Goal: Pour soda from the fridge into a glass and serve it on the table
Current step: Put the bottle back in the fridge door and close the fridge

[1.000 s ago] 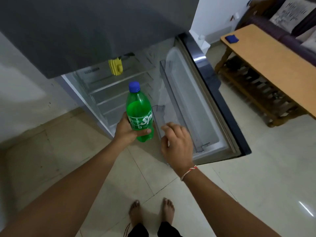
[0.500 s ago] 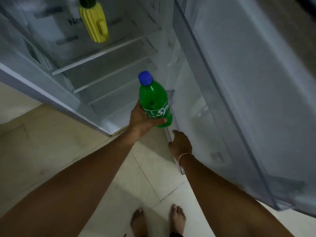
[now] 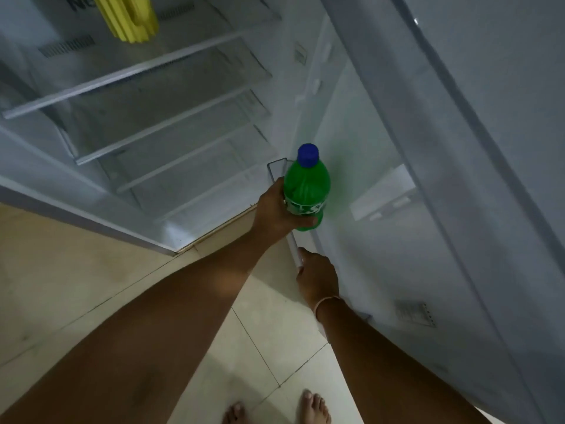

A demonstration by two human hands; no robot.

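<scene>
A green soda bottle point(image 3: 307, 191) with a blue cap stands upright in my left hand point(image 3: 275, 212), which wraps its labelled lower half. The bottle is at the lowest clear bin point(image 3: 276, 166) on the inside of the open fridge door point(image 3: 458, 148), its base hidden by my fingers. My right hand point(image 3: 318, 276) is just below it, fingers curled on the near edge of that bin's clear rim. No glass is in view.
The fridge interior has several bare glass shelves point(image 3: 153, 71), and a yellow ribbed object point(image 3: 128, 16) stands on the top one. The open door fills the right side. Beige floor tiles point(image 3: 76, 286) and my bare feet point(image 3: 312, 408) are below.
The view has closed in on the fridge. My left hand has carried the bottle right and down to the door's lower bin. My right hand has gone from open in the air to the bin's rim.
</scene>
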